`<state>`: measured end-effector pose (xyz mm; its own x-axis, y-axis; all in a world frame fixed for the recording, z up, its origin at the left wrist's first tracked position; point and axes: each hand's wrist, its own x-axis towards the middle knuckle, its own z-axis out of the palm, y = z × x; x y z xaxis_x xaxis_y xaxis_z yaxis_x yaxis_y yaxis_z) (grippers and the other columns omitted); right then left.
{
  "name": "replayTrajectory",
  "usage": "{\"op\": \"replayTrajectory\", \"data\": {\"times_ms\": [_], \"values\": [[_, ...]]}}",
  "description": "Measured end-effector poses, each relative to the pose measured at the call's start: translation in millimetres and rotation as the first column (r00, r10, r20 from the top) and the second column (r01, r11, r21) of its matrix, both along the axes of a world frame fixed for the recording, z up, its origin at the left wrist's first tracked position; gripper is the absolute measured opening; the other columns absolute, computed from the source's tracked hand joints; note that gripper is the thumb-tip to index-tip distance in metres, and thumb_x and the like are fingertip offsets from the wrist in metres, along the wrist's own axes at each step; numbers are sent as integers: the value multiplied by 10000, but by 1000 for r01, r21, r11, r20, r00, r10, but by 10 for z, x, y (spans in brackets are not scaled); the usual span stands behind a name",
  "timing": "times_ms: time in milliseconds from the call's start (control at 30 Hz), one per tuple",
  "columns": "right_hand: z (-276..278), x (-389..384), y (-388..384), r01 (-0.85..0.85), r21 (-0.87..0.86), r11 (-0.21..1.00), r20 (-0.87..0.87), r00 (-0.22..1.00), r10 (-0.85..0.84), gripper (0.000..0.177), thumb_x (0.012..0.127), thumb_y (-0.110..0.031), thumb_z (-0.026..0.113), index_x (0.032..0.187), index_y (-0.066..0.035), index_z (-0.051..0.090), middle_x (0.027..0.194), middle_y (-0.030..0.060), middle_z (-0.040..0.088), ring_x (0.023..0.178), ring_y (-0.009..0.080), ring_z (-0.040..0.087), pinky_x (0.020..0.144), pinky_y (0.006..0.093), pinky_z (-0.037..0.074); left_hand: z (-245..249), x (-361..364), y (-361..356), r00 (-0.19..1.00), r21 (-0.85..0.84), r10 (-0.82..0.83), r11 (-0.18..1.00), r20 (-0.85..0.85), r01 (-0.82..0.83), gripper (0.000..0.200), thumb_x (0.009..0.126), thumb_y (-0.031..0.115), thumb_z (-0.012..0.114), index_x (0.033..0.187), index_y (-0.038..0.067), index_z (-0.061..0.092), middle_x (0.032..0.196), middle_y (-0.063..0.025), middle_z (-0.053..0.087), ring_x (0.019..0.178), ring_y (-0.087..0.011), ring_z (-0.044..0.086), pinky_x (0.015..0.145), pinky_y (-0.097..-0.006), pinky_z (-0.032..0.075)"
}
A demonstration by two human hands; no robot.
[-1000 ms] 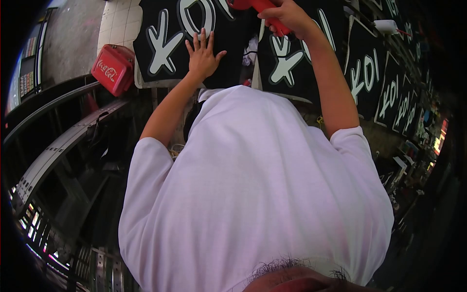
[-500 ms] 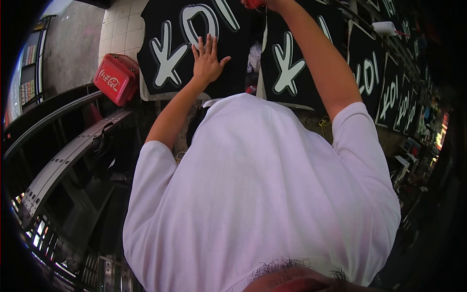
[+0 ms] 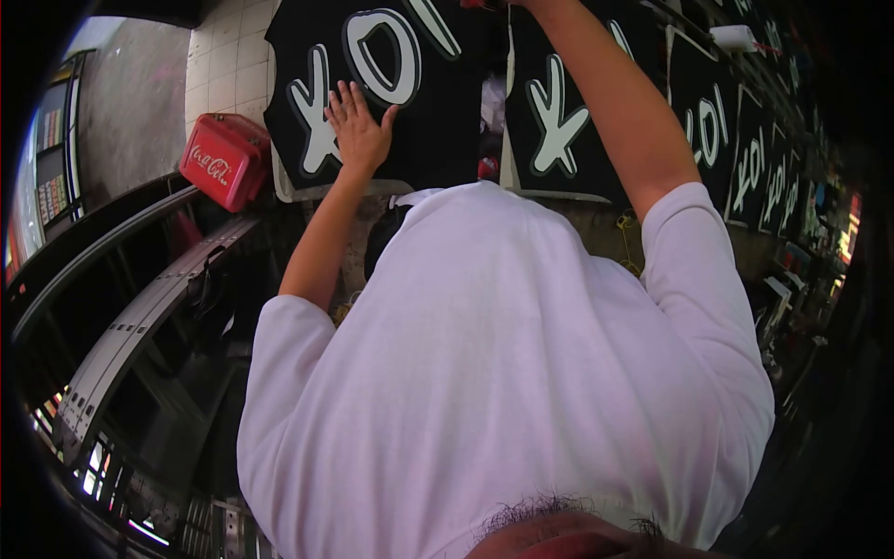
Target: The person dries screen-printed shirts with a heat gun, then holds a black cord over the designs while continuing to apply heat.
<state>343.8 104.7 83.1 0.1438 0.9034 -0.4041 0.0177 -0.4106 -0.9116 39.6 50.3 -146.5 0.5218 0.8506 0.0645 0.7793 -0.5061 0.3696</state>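
Observation:
Black cloth (image 3: 438, 140) with large white letters lies at the upper left. My left hand (image 3: 362, 135) rests flat on it with the fingers spread, over the lower part of the first letter. To the right lies a second black piece (image 3: 596, 168) with the same lettering, partly under my right arm. Only a bit of my right hand (image 3: 518, 3) shows at the top edge, beside a red object (image 3: 473, 4) that the frame cuts off. Its fingers are mostly out of view, so the grip on the red object is unclear.
A red Coca-Cola cooler (image 3: 223, 160) stands left of the first black piece. More lettered black pieces (image 3: 748, 177) line the right side, with a white roll-shaped object (image 3: 734, 38) above them. Metal rails (image 3: 126, 321) run along the lower left.
My left hand has slid left and slightly down across the black cloth, off the second letter. My right hand and the red object have moved up, mostly out of the frame.

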Motion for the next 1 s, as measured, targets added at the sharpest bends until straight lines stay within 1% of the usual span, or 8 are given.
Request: {"op": "replayTrajectory", "data": {"times_ms": [300,367,467,500,600,700,833,1000], "values": [[172,-157,-609,7,-79,997,66,998,-2,410,834,-47,695,1238,5,655,719,76,628,547,157,599,457,334,495,298,442,794,929,168,-127,983,348,71,744,956,385,676,1501,-54,422,1570,-255,415,1461,-452,333,1216,-564,226],[161,-153,-856,117,-99,988,-41,992,-122,431,844,-39,690,1269,2,629,723,80,628,548,156,601,472,325,503,245,664,1137,931,155,-279,956,237,248,711,943,383,675,1493,-9,455,1562,-219,451,1448,-443,357,1211,-554,243],[239,-232,-1255,146,-187,971,53,989,-139,636,863,-101,731,1463,-66,525,748,70,638,553,134,595,519,297,517,66,989,1473,869,287,-489,845,76,451,637,988,430,625,1492,64,496,1569,-115,480,1395,-415,437,1182,-572,292],[217,-283,-1402,192,-151,970,146,975,-170,756,859,-146,766,1550,-109,462,756,62,645,556,121,595,542,284,521,54,1068,1493,864,290,-499,839,74,460,637,988,430,625,1492,64,496,1569,-115,480,1395,-415,437,1182,-572,292],[314,-299,-1913,325,-167,931,-8,944,-331,697,883,-138,728,1527,-86,466,770,52,611,535,107,566,514,274,488,-144,1272,1487,878,219,-434,854,-202,472,740,1036,592,453,1580,95,377,1656,-90,357,1511,-404,308,1220,-665,158],[481,-328,-2489,480,-184,858,-186,840,-510,567,872,-99,726,1411,-55,554,763,55,607,532,113,563,514,275,490,-177,1290,1420,874,215,-424,855,-235,472,756,1040,605,428,1586,86,367,1667,-88,338,1524,-412,277,1221,-669,145],[766,-439,-3117,604,-208,769,-174,751,-637,617,881,-91,711,1469,-77,523,784,64,605,532,116,557,510,272,482,-192,1352,1427,888,231,-428,859,-167,457,780,1034,617,429,1593,79,352,1670,-96,328,1529,-413,260,1217,-678,139],[845,-476,-3562,734,-243,634,84,667,-740,714,899,-67,688,1565,-109,434,783,57,597,551,112,547,521,269,481,-149,1616,1322,870,225,-450,843,-198,488,795,1029,619,437,1593,66,346,1676,-105,311,1525,-420,266,1215,-684,143]]}}
